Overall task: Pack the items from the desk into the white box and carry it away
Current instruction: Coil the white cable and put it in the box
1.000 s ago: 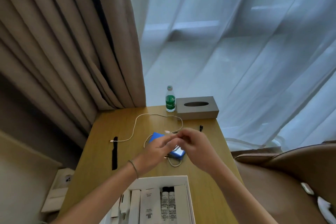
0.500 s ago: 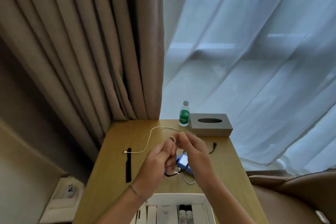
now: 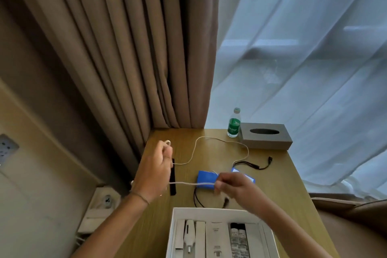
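Head view. The bottle (image 3: 234, 123) at the far edge of the desk (image 3: 278, 182) has a green label with white lettering too small to read. It stands upright, touching or just beside the left end of the grey tissue box (image 3: 265, 138), whose top has a dark oval slot. A white patch on the blue pack (image 3: 206, 176) may be a label, but nothing on it is legible.

The white box (image 3: 211, 211) sits open at the near edge of the desk. Inside, lying side by side lengthwise: a white pen-like device (image 3: 189, 234) at the left, flat white packets (image 3: 216, 239) in the middle with faint print that cannot be read, and two dark tubes (image 3: 238, 241) with pale speckled print, also unreadable.

The left hand (image 3: 154, 176) is raised over the desk's left side, fingers curled into a fist round the white cable (image 3: 209, 139); a small loop of it pokes out above the knuckles. From the fist a stretch of cable runs level across to the right hand (image 3: 234, 186), which pinches it between thumb and curled fingers just over the blue pack. The rest of the cable lies in a loose arc on the desk, reaching toward the tissue box and back to the pack.

A black lead (image 3: 254, 166) lies beyond the pack, another black wire (image 3: 195, 197) between pack and white box. A black strip (image 3: 172, 182) lies partly behind the left hand. Brown curtains (image 3: 125, 48) and a sheer drape (image 3: 303, 48) hang behind.
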Available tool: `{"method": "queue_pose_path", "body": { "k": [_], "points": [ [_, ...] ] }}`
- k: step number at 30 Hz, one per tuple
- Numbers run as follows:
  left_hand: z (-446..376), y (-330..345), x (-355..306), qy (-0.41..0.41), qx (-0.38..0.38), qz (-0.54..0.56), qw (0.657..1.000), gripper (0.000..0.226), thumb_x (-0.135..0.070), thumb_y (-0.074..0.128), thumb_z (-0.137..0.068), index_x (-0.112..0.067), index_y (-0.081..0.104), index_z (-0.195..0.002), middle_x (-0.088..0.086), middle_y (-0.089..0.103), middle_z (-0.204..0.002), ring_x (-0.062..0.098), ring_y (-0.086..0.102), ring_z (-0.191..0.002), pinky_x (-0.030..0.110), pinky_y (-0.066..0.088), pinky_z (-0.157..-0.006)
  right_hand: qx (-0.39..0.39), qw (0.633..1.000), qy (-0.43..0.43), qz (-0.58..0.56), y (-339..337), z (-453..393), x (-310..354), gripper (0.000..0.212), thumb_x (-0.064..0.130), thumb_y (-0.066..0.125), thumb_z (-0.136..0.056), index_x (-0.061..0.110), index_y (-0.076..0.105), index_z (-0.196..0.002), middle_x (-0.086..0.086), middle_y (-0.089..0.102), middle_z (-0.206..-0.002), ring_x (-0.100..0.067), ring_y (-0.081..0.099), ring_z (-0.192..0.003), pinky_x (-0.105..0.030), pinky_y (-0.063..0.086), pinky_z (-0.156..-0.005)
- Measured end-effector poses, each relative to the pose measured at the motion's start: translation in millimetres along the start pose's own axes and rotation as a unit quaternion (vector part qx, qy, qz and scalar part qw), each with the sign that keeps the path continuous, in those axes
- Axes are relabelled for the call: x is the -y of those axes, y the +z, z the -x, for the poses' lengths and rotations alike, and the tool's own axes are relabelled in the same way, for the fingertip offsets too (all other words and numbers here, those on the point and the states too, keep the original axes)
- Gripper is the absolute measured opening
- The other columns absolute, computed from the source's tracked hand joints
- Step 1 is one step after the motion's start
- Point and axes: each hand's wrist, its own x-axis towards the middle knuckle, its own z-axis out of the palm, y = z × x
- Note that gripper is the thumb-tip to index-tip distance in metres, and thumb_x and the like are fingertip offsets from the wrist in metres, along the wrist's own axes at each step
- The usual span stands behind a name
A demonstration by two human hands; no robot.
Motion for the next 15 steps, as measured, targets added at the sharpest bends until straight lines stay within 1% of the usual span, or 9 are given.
{"method": "queue_pose_path", "body": {
  "k": [2, 4, 6, 7, 8, 10, 12, 14, 15],
  "points": [
    [8, 5, 5, 0.017, 0.102, -0.082, 0.991, 0.043, -0.065, 0.03, -0.094, -0.028, 0.048, -0.088, 0.003, 0.062, -0.066, 0.006, 0.051, -0.049, 0.022, 0.039, -0.043, -0.021, 0.999, -0.032, -0.009, -11, -6, 17, 0.023, 0.017, 0.056, -0.102, 0.008, 0.071, -0.087, 0.01, 0.051, -0.062, -0.001, 0.043, -0.054, -0.016, 0.037, -0.059],
    [17, 13, 6, 0.045, 0.192, -0.125, 0.973, 0.054, -0.077, 0.03, -0.087, -0.026, 0.048, -0.094, -0.003, 0.058, -0.063, 0.005, 0.046, -0.047, 0.019, 0.036, -0.043, -0.039, 0.997, -0.065, -0.019, -18, -14, 31, 0.024, 0.016, 0.056, -0.102, 0.013, 0.071, -0.083, 0.007, 0.052, -0.062, -0.008, 0.044, -0.058, -0.022, 0.038, -0.062],
    [27, 26, 4, 0.063, 0.243, -0.135, 0.959, 0.055, -0.077, 0.037, -0.087, -0.024, 0.051, -0.093, -0.006, 0.052, -0.062, 0.005, 0.041, -0.047, 0.022, 0.036, -0.046, -0.046, 0.995, -0.087, -0.023, -18, -21, 39, 0.026, 0.017, 0.057, -0.101, 0.02, 0.071, -0.079, 0.002, 0.05, -0.064, -0.016, 0.042, -0.061, -0.032, 0.037, -0.064],
    [30, 31, 2, 0.067, 0.248, -0.121, 0.959, 0.05, -0.072, 0.042, -0.09, -0.023, 0.052, -0.089, -0.006, 0.05, -0.063, 0.005, 0.041, -0.05, 0.026, 0.038, -0.05, -0.055, 0.994, -0.094, -0.028, -17, -24, 41, 0.027, 0.019, 0.057, -0.101, 0.022, 0.07, -0.078, 0.001, 0.049, -0.064, -0.018, 0.041, -0.062, -0.034, 0.037, -0.064],
    [32, 34, 0, 0.06, 0.245, -0.085, 0.964, 0.042, -0.063, 0.045, -0.095, -0.023, 0.052, -0.085, -0.006, 0.049, -0.064, 0.008, 0.041, -0.052, 0.031, 0.038, -0.052, -0.07, 0.992, -0.098, -0.039, -16, -27, 42, 0.027, 0.021, 0.057, -0.101, 0.022, 0.07, -0.078, 0.002, 0.049, -0.064, -0.018, 0.042, -0.062, -0.035, 0.038, -0.064],
    [33, 34, -7, 0.001, 0.213, 0.057, 0.975, 0.039, -0.052, 0.042, -0.1, -0.022, 0.053, -0.077, -0.002, 0.045, -0.062, 0.012, 0.039, -0.053, 0.035, 0.035, -0.054, -0.103, 0.988, -0.098, -0.067, -13, -31, 41, 0.026, 0.023, 0.057, -0.101, 0.02, 0.071, -0.079, 0.004, 0.049, -0.062, -0.019, 0.042, -0.062, -0.038, 0.04, -0.064],
    [30, 31, -15, -0.062, 0.141, 0.198, 0.968, 0.045, -0.051, 0.04, -0.099, -0.017, 0.051, -0.071, -0.003, 0.043, -0.059, 0.011, 0.037, -0.053, 0.027, 0.035, -0.053, -0.114, 0.987, -0.089, -0.074, -6, -32, 40, 0.026, 0.024, 0.056, -0.101, 0.02, 0.07, -0.08, 0.003, 0.049, -0.061, -0.02, 0.042, -0.06, -0.039, 0.04, -0.062],
    [27, 30, -18, -0.087, 0.051, 0.246, 0.964, 0.05, -0.046, 0.038, -0.101, -0.01, 0.055, -0.071, -0.002, 0.052, -0.06, 0.007, 0.044, -0.053, 0.016, 0.039, -0.052, -0.092, 0.991, -0.071, -0.061, 11, -30, 37, 0.027, 0.024, 0.054, -0.102, 0.024, 0.067, -0.078, 0.01, 0.051, -0.058, -0.014, 0.044, -0.056, -0.032, 0.04, -0.058],
    [26, 31, -20, -0.103, 0.015, 0.254, 0.962, 0.051, -0.04, 0.037, -0.104, -0.006, 0.061, -0.073, -0.002, 0.062, -0.065, 0.006, 0.052, -0.057, 0.015, 0.043, -0.055, -0.074, 0.994, -0.063, -0.041, 22, -28, 36, 0.029, 0.024, 0.054, -0.103, 0.028, 0.065, -0.077, 0.013, 0.053, -0.056, -0.008, 0.045, -0.053, -0.027, 0.04, -0.055]
  ]
}}
